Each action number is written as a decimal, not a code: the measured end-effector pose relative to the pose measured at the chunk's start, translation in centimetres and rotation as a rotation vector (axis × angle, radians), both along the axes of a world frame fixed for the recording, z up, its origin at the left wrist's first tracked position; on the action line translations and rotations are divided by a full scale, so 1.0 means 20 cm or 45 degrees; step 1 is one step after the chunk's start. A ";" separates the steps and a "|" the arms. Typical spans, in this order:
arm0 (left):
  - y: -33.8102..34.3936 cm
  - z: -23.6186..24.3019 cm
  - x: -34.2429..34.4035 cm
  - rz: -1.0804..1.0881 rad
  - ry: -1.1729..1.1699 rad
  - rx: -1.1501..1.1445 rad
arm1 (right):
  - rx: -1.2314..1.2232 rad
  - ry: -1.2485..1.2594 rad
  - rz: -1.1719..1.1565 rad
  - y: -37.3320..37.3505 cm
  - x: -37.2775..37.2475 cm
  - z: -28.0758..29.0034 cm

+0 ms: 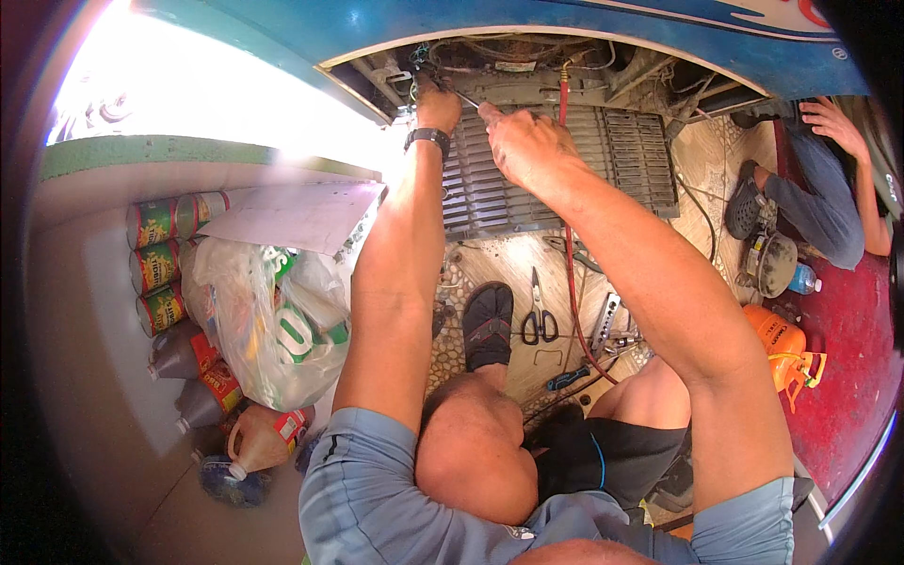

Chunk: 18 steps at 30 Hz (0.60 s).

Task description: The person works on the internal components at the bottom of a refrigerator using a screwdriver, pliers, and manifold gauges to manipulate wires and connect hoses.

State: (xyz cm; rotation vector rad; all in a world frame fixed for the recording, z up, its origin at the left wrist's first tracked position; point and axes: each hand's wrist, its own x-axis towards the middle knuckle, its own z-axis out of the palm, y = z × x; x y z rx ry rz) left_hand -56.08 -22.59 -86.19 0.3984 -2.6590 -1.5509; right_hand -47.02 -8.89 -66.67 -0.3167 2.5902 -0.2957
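- The blue cabinet (377,24) spanned the top of the frame, its low opening exposed; the step in hand looked like close two-handed work just inside, at the opening's left end.
- Below the opening, the slatted grille (645,160) lay upper centre, beneath the right forearm.
- The right hand (529,143), upper centre, was curled around the near end of a slim tool.
- The left hand (437,105), just left of it, had its fingers bent into the opening; what they held, if anything, I cannot tell.
- The slim tool (464,97) lay between the hands, its long axis slanting from lower right to upper left, far end toward the left fingers. The next move seemed to call for keeping that end steady, clear of the thin wires (421,54) above.
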 end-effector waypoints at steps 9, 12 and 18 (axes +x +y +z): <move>-0.34 0.08 0.02 0.067 0.157 0.393 | -0.652 -0.638 -0.488 -0.16 -0.08 0.12; -0.37 0.04 0.03 0.092 0.132 0.460 | -0.667 -0.705 -0.473 -0.16 -0.10 0.12; -0.40 0.02 0.01 0.156 0.156 0.446 | -0.613 -0.749 -0.460 -0.17 -0.17 0.13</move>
